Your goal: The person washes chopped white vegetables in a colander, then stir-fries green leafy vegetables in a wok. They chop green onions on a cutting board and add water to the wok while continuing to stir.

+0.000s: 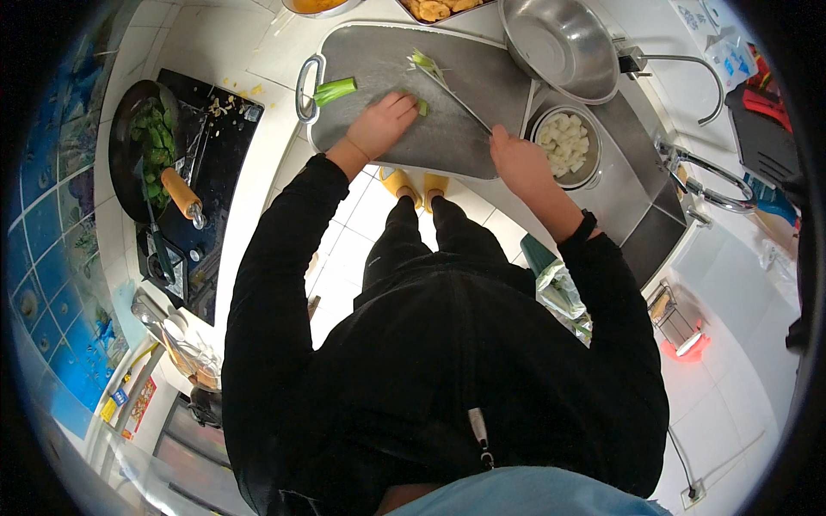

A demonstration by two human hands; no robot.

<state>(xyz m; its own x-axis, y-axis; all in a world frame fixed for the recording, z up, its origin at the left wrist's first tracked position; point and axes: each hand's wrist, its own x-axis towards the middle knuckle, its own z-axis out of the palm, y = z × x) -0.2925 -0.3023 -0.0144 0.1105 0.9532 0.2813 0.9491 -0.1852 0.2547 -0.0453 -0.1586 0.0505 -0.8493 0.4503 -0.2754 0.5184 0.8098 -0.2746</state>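
Observation:
My right hand [519, 157] grips the handle of a kitchen knife [461, 105], whose blade reaches up and left over a grey cutting board [484, 77]. Thin green slivers [426, 62] lie along the blade near its tip. My left hand [384, 122] rests on the board with its fingers bent, and a small green piece [423, 107] shows at the fingertips; whether the fingers grip it is hidden. A thicker length of green stalk [335, 91] lies by the board's metal handle [308, 90] at the left.
A large steel bowl [561, 45] and a pot of white cubes [565, 142] stand on the right, near the faucet [716, 187]. At the left, a wok [122, 155] of leafy greens sits on the stove [216, 187]. A tray of fried food [435, 9] is beyond the board.

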